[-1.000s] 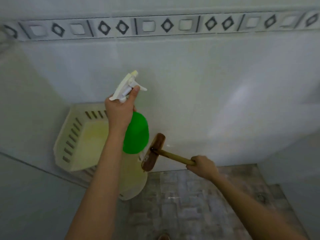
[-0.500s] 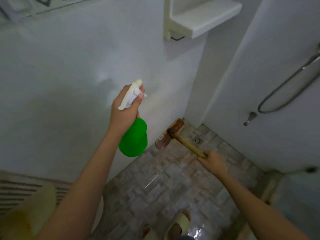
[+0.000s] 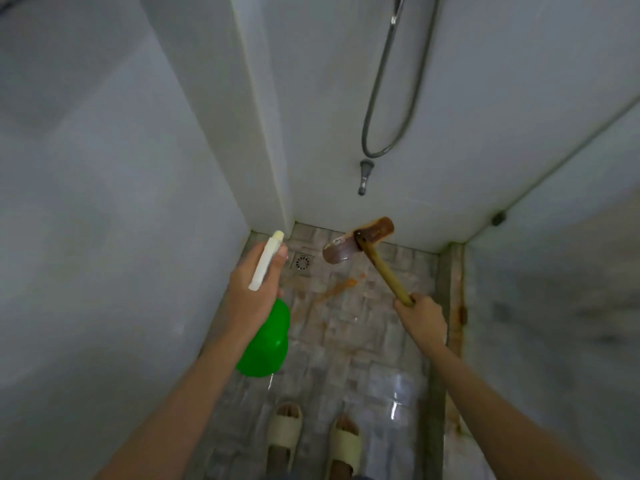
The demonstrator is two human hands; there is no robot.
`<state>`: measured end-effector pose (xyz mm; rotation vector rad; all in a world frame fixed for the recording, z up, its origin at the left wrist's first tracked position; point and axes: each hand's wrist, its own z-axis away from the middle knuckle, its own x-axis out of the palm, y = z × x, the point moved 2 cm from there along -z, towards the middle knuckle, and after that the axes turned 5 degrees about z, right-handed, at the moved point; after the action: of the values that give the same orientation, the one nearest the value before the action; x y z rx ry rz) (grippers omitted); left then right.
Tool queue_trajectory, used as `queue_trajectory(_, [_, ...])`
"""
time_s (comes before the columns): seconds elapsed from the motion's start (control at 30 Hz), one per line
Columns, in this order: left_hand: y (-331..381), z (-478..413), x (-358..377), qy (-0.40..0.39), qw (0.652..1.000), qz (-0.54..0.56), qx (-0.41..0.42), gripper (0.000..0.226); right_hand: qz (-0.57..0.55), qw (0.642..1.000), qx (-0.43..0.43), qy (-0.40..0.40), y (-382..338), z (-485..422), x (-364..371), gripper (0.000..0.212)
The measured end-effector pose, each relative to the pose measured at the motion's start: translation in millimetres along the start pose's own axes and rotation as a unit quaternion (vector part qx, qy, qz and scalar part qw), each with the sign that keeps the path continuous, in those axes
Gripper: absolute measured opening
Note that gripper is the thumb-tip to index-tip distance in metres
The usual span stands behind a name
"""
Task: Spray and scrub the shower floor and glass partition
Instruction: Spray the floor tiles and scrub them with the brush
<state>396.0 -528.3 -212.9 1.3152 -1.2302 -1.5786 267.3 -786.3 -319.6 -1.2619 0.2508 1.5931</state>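
My left hand (image 3: 251, 292) grips the white trigger head of a green spray bottle (image 3: 268, 341), held above the left side of the shower floor (image 3: 349, 344), nozzle pointing toward the far corner. My right hand (image 3: 420, 318) holds the wooden handle of a brown scrub brush (image 3: 356, 242), whose head hovers over the far end of the floor by the back wall. The floor is wet grey stone tile with an orange-brown streak in front of the brush. The glass partition (image 3: 554, 323) stands along the right side, smeared and cloudy.
A round floor drain (image 3: 302, 262) lies in the far left corner. A shower hose (image 3: 384, 98) and a tap (image 3: 364, 174) hang on the back wall. White walls close in left and back. My feet in pale slippers (image 3: 313, 441) stand at the near end.
The view has swung right and down, from the side wall and shelf to the shower stall. Both hands kept their grips; the brush now hovers near the back wall.
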Motion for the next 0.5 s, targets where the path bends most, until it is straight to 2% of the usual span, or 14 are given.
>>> queue_trajectory(0.23, [-185.6, -29.8, 113.8, -0.095, 0.995, -0.037, 0.008, 0.027, -0.051, 0.990, 0.111, 0.075, 101.7, -100.5, 113.6, 0.026])
queue_trajectory(0.33, [-274.3, -44.4, 146.9, -0.121, 0.992, -0.042, 0.003, 0.016, -0.073, 0.986, 0.126, 0.086, 141.1, -144.6, 173.2, 0.027])
queue_trajectory(0.5, [-397.8, -61.5, 190.5, -0.164, 0.980, -0.090, 0.073, 0.025, -0.091, 0.983, 0.130, 0.093, 192.3, -218.5, 269.9, 0.023])
